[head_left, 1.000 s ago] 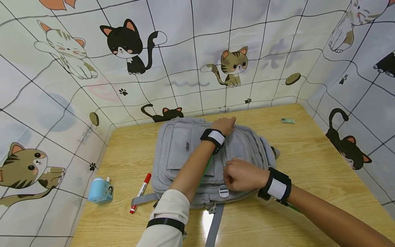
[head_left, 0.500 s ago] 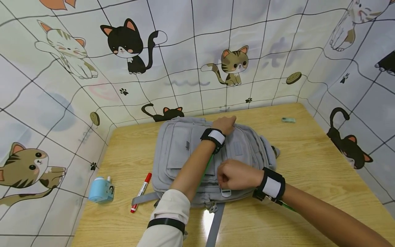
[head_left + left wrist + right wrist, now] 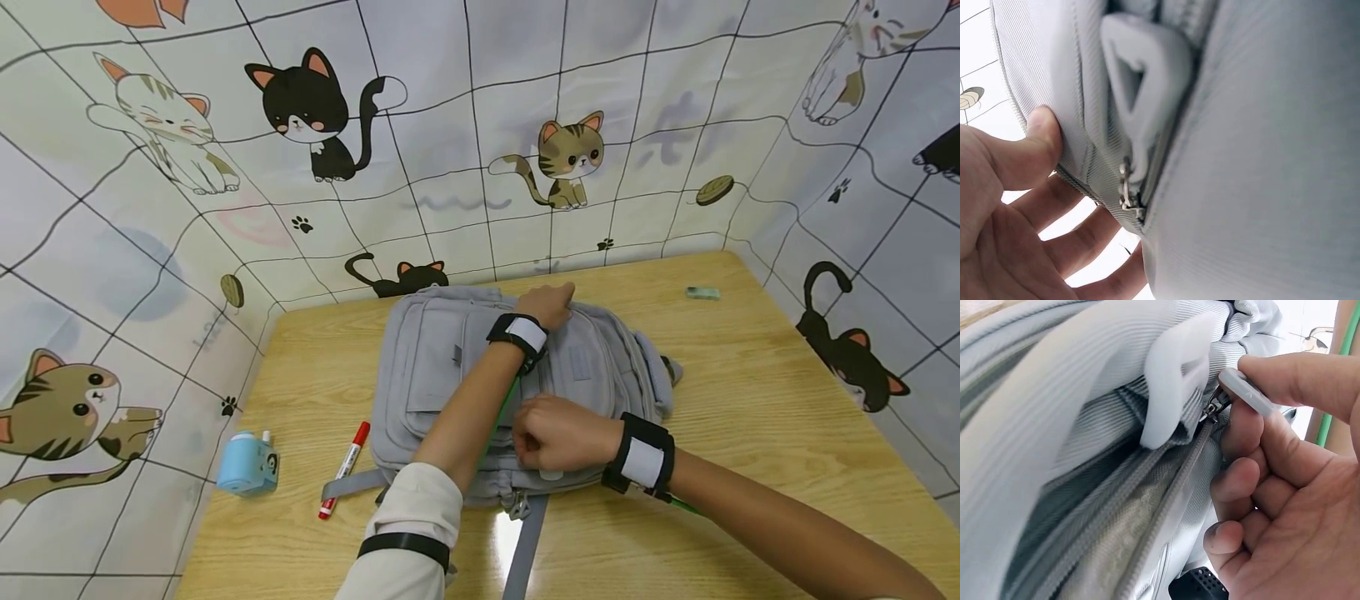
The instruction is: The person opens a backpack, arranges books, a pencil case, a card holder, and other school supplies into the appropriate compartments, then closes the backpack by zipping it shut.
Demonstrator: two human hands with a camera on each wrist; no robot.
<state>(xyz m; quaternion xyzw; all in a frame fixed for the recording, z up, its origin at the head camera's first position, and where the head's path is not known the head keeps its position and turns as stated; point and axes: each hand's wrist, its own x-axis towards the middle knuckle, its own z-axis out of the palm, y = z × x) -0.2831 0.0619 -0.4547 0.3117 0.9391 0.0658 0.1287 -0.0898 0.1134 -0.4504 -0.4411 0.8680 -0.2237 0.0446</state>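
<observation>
A grey backpack (image 3: 435,358) lies on the wooden table. Over its far side, my left hand (image 3: 546,307) grips the fabric edge, thumb on one face and fingers behind, as the left wrist view shows. A grey zipper pull (image 3: 1147,81) on a metal slider hangs close to that thumb. My right hand (image 3: 562,433) is at the bag's near side. Between its thumb and curled index finger it pinches another zipper pull (image 3: 1246,391). Behind this slider the zipper (image 3: 1166,512) is parted, showing the inside of a pocket. A pale strap buckle (image 3: 1175,381) stands beside it.
A red-capped marker (image 3: 345,469) lies left of the bag, with a grey strap (image 3: 356,483) across it. Further left stands a blue pencil sharpener (image 3: 247,463). A small green item (image 3: 702,293) lies at the back right. Cat-print curtains (image 3: 450,108) surround the table.
My right hand has moved left along the backpack's near side with the zipper pull, passing over the strap buckle. The left hand stays in place at the far side.
</observation>
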